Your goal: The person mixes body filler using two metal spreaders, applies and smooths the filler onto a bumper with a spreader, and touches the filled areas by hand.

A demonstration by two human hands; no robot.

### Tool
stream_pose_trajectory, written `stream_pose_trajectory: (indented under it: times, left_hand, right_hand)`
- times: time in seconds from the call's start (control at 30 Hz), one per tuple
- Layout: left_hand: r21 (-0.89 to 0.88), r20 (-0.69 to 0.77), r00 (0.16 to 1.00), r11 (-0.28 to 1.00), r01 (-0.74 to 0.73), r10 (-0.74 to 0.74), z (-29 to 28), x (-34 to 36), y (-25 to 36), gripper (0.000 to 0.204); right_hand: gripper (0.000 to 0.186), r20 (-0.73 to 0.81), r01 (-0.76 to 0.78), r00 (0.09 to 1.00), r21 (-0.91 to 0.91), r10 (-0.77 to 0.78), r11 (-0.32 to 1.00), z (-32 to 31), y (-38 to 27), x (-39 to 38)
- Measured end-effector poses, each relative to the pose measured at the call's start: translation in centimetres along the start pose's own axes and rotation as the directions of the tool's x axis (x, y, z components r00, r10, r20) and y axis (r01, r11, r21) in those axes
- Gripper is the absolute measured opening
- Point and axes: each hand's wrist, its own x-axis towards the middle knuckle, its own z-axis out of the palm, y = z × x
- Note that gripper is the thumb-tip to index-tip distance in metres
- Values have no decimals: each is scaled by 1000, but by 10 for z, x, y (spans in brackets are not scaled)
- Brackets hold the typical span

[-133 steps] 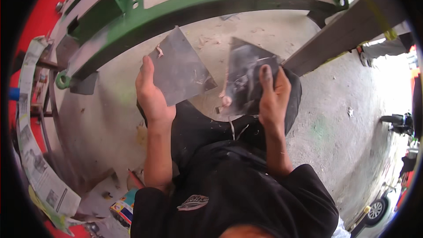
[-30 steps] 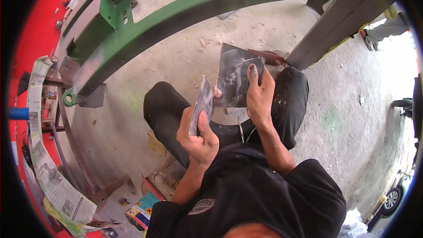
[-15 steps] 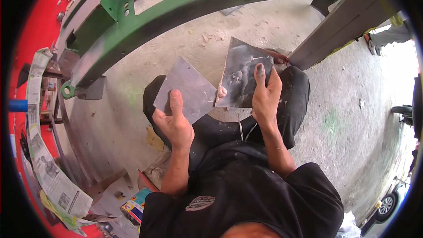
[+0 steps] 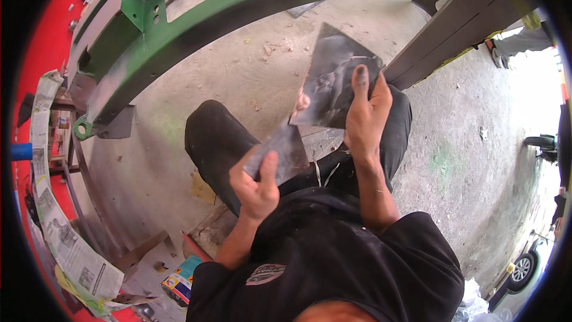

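My left hand [image 4: 256, 192] grips a thin grey putty plate [image 4: 285, 156], thumb on top and fingers underneath. In my right hand [image 4: 366, 120] is a larger dark putty plate [image 4: 335, 80], held by its right side with the thumb on its face. Pale smears cover that face, and a lump of pink putty [image 4: 302, 100] clings to its left edge. The left plate's upper corner meets or overlaps the lower left corner of the right plate; whether they touch I cannot tell. Both plates are over my lap, between my knees.
A green metal frame [image 4: 220, 21] arches across the far side. A grey panel [image 4: 459, 24] slants in at the right. Newspaper-covered strip [image 4: 62, 220] and a can [image 4: 182, 280] are at the left. Putty crumbs dot the concrete floor [image 4: 459, 125]. Another person's foot [image 4: 497, 53] shows far right.
My left plate has moved right and down toward me and turned, now seen more narrowly. The right plate has moved a little up and away. The putty stays on its edge.
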Motion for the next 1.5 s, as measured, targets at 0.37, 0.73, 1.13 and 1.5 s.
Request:
stream_pose_trajectory:
  times: [0.37,0.73,1.13,1.5]
  left_hand:
    - [-445,-495,854,891,-92,-159,0,52,14,25]
    - [-65,-299,949,990,-128,103,15,34,29,21]
    - [-264,-426,898,965,-3,-114,8,38,16,26]
    - [34,-443,856,960,-279,265,16,40,25,20]
  right_hand:
    - [25,76,-31,997,-21,32,999,-1,-2,-26]
    - [26,70,-3,997,-109,10,994,4,-15,-25]
    - [28,-21,-5,1000,3,5,1000,-6,-2,-6]
    - [26,45,1,999,-39,1,999,6,-5,-26]
